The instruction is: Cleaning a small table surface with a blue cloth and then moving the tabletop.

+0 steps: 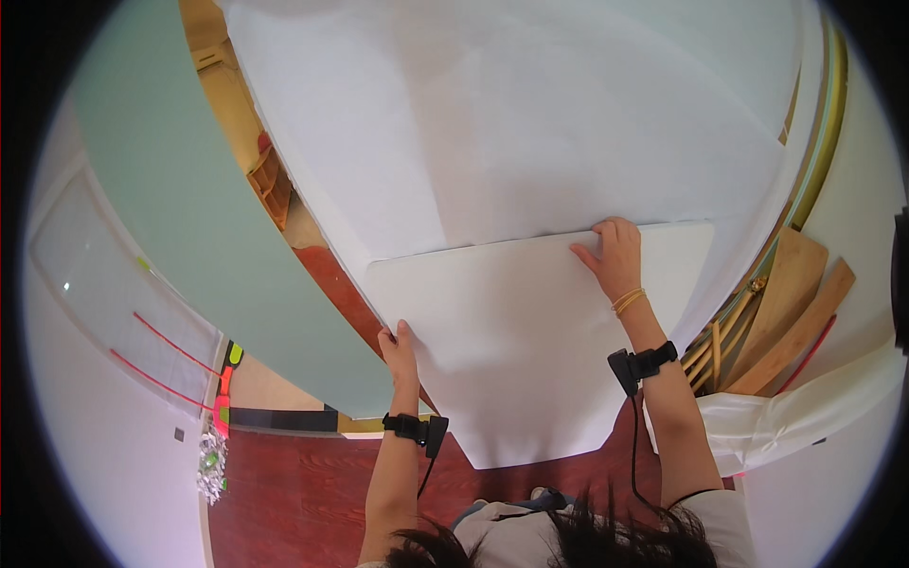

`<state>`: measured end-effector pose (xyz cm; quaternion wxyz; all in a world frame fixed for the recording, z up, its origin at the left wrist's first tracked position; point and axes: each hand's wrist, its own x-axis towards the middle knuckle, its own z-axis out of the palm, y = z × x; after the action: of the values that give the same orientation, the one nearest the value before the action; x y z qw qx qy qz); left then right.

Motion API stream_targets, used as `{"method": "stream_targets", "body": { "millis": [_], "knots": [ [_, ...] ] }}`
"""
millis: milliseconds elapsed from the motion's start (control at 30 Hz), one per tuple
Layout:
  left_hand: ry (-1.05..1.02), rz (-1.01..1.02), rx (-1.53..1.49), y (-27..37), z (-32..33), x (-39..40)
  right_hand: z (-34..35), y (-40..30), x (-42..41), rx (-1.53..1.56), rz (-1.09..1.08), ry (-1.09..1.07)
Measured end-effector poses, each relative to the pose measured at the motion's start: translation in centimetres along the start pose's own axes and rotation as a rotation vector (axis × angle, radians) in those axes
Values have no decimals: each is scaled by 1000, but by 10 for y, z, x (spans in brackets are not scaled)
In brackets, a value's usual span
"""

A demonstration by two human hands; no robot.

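A large flat white panel (518, 326) with rounded upper corners stretches in front of me, its top edge lying against a big white sheet-like surface (525, 128). My left hand (400, 355) grips the panel's left edge, thumb upward on the near side. At the top edge, right of the middle, my right hand (616, 255) hooks its fingers over the rim while the thumb rests towards the panel's face. The fingertips behind the edges are hidden. Each forearm carries a black strap with a small device and a cable.
A pale green panel (177, 213) stands at left, beyond it brooms (220, 397) by the wall. Wooden boards (774, 319), poles (724, 348) and a bundled white cloth (753, 422) are at right. Red-brown wood flooring (305, 476) lies below. Through a gap shows a wooden shelf (271, 184).
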<state>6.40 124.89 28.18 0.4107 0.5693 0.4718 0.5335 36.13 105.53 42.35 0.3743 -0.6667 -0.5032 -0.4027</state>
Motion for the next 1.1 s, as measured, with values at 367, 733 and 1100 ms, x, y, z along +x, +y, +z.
{"method": "stream_targets", "body": {
  "millis": [367,733,1100],
  "knots": [
    [0,-21,-50,4,2,-3,1,4,-7,-22,-27,9],
    [205,500,367,25,20,-22,6,7,-19,-44,-62,12],
    [-805,917,307,76,132,-19,14,14,-88,-132,196,-269]
  ]
}}
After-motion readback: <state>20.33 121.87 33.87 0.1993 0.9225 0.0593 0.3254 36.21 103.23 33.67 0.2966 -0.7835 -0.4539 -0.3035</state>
